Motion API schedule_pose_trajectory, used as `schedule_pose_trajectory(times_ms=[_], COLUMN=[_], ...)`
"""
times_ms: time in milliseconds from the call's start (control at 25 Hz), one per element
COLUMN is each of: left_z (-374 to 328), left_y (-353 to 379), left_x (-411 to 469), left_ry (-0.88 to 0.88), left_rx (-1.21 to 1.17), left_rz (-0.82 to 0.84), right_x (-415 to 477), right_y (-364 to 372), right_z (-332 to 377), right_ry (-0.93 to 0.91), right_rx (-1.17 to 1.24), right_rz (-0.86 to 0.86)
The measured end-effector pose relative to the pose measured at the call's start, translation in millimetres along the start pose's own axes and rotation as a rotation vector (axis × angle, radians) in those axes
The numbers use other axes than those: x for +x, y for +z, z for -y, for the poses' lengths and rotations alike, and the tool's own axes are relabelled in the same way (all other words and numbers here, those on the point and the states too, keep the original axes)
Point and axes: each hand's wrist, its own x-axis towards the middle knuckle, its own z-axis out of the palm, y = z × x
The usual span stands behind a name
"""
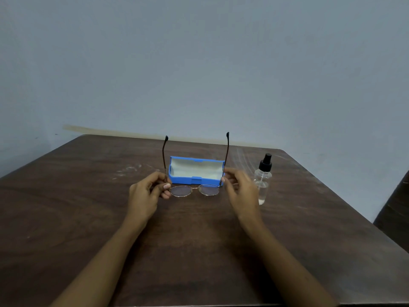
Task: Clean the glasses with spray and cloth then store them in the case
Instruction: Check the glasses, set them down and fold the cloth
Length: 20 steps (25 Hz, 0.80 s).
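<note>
Both hands (pixel 147 189) (pixel 238 185) pinch the unfolded glasses (pixel 195 189) before the case (pixel 195 180).

Both hands, left hand (pixel 147 189) and right hand (pixel 238 185), pinch the glasses (pixel 195 189) before the open case (pixel 195 171).

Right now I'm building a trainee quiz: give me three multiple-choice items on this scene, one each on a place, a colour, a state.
1. Where does the spray bottle stand relative to the case? A. inside it B. to its right C. to its left
2. What colour is the case? A. blue B. red C. black
3. How are the temples of the glasses? A. folded flat B. one missing C. unfolded, pointing up

1 B: the bottle stands on the table beside the right hand.
2 A: its walls are blue.
3 C: the left hand and right hand pinch the frame, both temples raised.
</note>
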Motion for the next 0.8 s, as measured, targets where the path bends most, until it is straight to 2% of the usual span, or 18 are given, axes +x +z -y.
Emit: schedule_pose_trajectory(times_ms=[120,320,800], left_z=[0.1,-0.6,-3.7], left_y=[1.0,3.0,3.9], left_x=[-0.5,-0.1,-1.5], left_ry=[0.021,0.045,-0.019], left_rx=[0.024,0.044,-0.035], left_rz=[-0.019,-0.014,0.039], right_x=[-3.9,-8.6,-7.2], right_y=[4.5,4.4,9.6], right_z=[-9.0,-15.5,-23.7], right_ry=[-0.062,-0.070,-0.258], right_rx=[0.070,0.113,-0.062], right_rz=[-0.094,-0.086,-0.067])
